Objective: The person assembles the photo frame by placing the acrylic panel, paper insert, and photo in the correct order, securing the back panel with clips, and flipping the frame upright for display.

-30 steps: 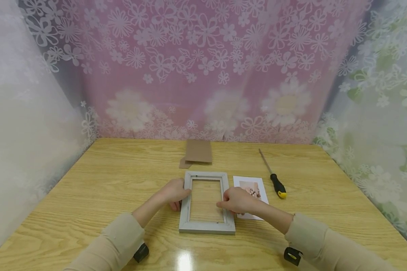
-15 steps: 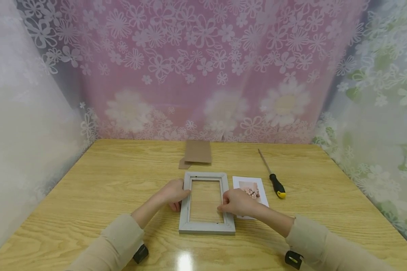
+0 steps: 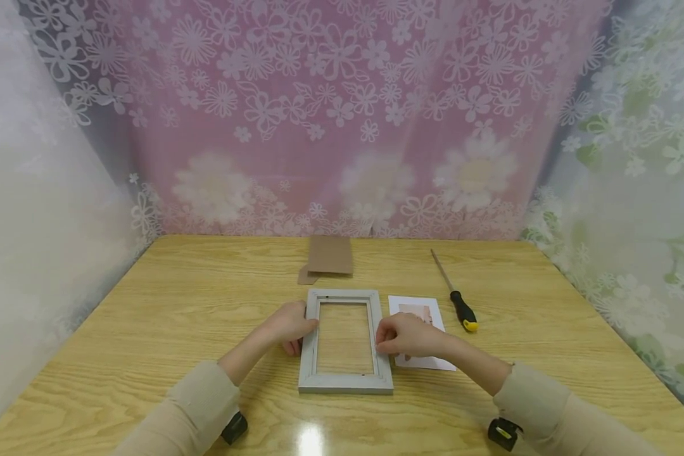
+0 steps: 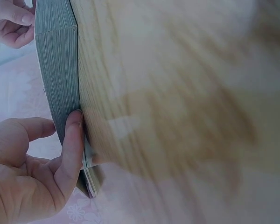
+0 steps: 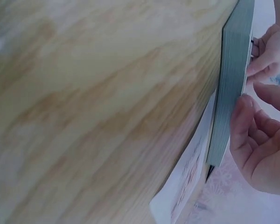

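A pale grey picture frame lies flat on the wooden table, with table showing through its opening. My left hand grips its left side, thumb on top and fingers against the outer edge; the left wrist view shows these fingers along the frame's ridged side. At the opposite side, my right hand has loosely bent fingers touching the frame's edge. Its thumb stands apart from the frame in the right wrist view. Beneath that hand lies a white-bordered photo print, partly covered.
A screwdriver with a black and yellow handle lies at the right. Behind the frame are a brown cardboard backing and a smaller brown piece. A flowered curtain hangs behind the table.
My right hand has drawn back to the right, its thumb leaving the frame's inner opening. My left hand has kept its hold, and the frame lies where it was.
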The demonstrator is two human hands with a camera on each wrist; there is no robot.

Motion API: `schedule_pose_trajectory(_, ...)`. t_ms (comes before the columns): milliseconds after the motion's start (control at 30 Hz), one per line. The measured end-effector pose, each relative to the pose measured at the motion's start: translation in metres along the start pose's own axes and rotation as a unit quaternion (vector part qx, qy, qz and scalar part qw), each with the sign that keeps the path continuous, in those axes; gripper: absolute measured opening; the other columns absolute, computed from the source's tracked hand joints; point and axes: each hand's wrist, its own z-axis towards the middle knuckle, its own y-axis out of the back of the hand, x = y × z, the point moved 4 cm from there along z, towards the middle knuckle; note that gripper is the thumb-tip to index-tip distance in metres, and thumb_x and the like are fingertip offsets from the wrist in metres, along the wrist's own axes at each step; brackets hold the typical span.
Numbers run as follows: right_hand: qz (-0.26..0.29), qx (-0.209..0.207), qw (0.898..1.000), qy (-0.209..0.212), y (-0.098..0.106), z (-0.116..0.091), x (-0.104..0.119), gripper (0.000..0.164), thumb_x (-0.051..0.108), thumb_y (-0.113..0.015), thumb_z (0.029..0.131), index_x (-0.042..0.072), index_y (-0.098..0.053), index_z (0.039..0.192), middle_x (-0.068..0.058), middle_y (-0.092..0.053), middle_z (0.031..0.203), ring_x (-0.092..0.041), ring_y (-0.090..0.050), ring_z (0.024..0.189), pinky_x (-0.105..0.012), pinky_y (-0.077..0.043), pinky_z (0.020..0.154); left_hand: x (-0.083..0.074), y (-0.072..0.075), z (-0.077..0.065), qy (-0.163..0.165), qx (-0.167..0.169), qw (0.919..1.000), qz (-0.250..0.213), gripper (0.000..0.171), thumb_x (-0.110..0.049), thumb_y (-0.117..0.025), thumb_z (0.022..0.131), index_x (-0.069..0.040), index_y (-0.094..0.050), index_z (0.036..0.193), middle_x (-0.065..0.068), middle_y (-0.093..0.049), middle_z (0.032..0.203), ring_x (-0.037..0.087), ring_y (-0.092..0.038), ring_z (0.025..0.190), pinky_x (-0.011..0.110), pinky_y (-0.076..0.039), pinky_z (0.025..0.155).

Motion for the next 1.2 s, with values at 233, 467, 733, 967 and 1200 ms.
schedule_pose_trajectory(233,-0.054,-0.061,0.997,-0.013,0.017,-0.004,-0.013,0.008,0.012,-0.068,0.083,0.006,-0.064,0.087,0.004,-0.062,0.075,-0.008,-0.055,0.063,-0.024,-0.048,0.057,0.004,-0.001,0.003,0.001,-0.006,1.0,0.004,0.028,-0.017,-0.052,0.094,0.008,-0.052,0.106,0.014,-0.059,0.059,0.02,-0.06,0.041,0.031,-0.052,0.04)
schedule_pose_trajectory(467,-0.084,-0.106,0.987,-0.082,0.035,-0.007,-0.034,0.027,0.012,-0.069,0.081,-0.004,-0.063,0.102,-0.005,-0.065,0.089,-0.017,-0.059,0.082,-0.033,-0.051,0.071,0.004,0.002,0.001,0.002,-0.009,0.9999,0.01,0.026,-0.018,-0.052,0.094,0.006,-0.053,0.101,0.014,-0.059,0.057,0.019,-0.059,0.04,0.031,-0.051,0.039)
schedule_pose_trajectory(733,-0.144,-0.143,0.973,-0.108,0.058,-0.008,-0.058,0.04,0.011,-0.07,0.079,-0.014,-0.058,0.109,-0.025,-0.063,0.101,-0.038,-0.06,0.094,-0.046,-0.051,0.078,0.004,0.002,0.002,-0.002,-0.006,0.9999,0.008,0.019,-0.017,-0.052,0.094,0.002,-0.052,0.09,0.014,-0.059,0.055,0.019,-0.058,0.039,0.031,-0.051,0.039)
schedule_pose_trajectory(967,-0.169,-0.133,0.967,-0.138,0.066,-0.006,-0.072,0.056,0.013,-0.075,0.076,-0.02,-0.051,0.115,-0.03,-0.061,0.104,-0.041,-0.058,0.096,-0.047,-0.05,0.082,0.003,0.002,0.001,-0.009,-0.005,0.9999,0.011,0.02,-0.018,-0.052,0.094,0.0,-0.051,0.085,0.013,-0.059,0.054,0.019,-0.059,0.039,0.031,-0.051,0.039)
schedule_pose_trajectory(1200,-0.191,-0.121,0.965,-0.132,0.068,-0.004,-0.076,0.055,0.016,-0.076,0.075,-0.019,-0.053,0.111,-0.031,-0.06,0.107,-0.046,-0.055,0.101,-0.049,-0.048,0.086,0.002,0.0,0.002,-0.005,-0.002,1.0,0.003,0.019,-0.017,-0.053,0.094,0.002,-0.053,0.092,0.013,-0.059,0.056,0.02,-0.06,0.041,0.031,-0.051,0.04)
